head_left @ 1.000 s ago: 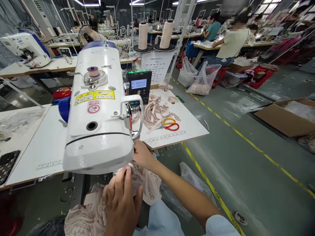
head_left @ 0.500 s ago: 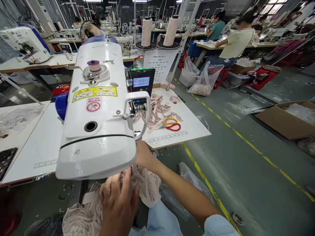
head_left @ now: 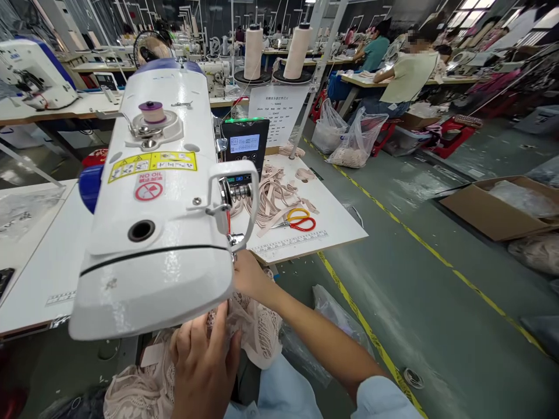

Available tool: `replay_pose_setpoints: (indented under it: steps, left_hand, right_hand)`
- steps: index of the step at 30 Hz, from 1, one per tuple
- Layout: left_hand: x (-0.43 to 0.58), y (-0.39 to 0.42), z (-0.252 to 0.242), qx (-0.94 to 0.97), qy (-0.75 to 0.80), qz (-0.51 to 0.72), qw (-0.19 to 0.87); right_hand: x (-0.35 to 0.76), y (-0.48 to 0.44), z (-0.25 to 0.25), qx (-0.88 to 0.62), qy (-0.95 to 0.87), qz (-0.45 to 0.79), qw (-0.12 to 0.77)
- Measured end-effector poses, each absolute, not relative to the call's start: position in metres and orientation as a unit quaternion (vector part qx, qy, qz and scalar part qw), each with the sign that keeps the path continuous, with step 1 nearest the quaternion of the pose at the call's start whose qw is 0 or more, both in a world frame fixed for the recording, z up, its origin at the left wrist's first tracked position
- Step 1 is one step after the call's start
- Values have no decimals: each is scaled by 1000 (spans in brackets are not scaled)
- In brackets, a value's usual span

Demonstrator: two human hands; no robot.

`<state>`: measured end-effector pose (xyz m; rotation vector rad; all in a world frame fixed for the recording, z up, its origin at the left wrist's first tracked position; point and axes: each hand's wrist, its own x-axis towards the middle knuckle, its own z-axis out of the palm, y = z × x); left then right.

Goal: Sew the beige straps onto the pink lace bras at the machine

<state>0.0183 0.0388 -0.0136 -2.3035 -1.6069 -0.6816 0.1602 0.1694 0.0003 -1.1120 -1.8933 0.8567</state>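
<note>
A white sewing machine (head_left: 152, 285) fills the left middle of the head view, its front end above my hands. Under it lies a beige lace garment (head_left: 264, 334), gathered in folds. My left hand (head_left: 205, 355) rests on the lace with fingers stretched forward and thumb apart; its fingertips reach the machine's lower edge. My right hand (head_left: 251, 278) is at the right side of the machine head, close to the needle area. Its fingers are hidden behind the machine, so their grip does not show. More beige lace (head_left: 135, 390) hangs bunched at lower left.
On the white table (head_left: 340, 224) lie beige straps (head_left: 277, 198), red-and-yellow-handled scissors (head_left: 301, 221) and a ruler strip (head_left: 288, 245). A control screen (head_left: 244, 144) and two thread cones (head_left: 298, 52) stand behind. Plastic bags (head_left: 356, 142) and a cardboard box (head_left: 489, 215) are on the floor; co-workers sit beyond.
The head view has shifted slightly, so the machine sits further left and looks larger. Both hands keep nearly the same place at the lace garment.
</note>
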Motion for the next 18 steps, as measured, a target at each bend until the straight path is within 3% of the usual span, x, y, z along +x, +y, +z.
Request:
replay_pose_setpoints:
  steps: [7,13,18]
  left_hand:
    - [-4,43,-15,-740,-588,-324,43]
    - [-29,55,-26,-600,-688,-340,-224]
    - [-37,60,-30,-614,-661,-336,-272]
  right_hand:
    - [156,171,-10,-458,-728,339,380]
    - [149,173,-19,-453,-713,342,412]
    - [147,174,-17,-453,-716,338,410]
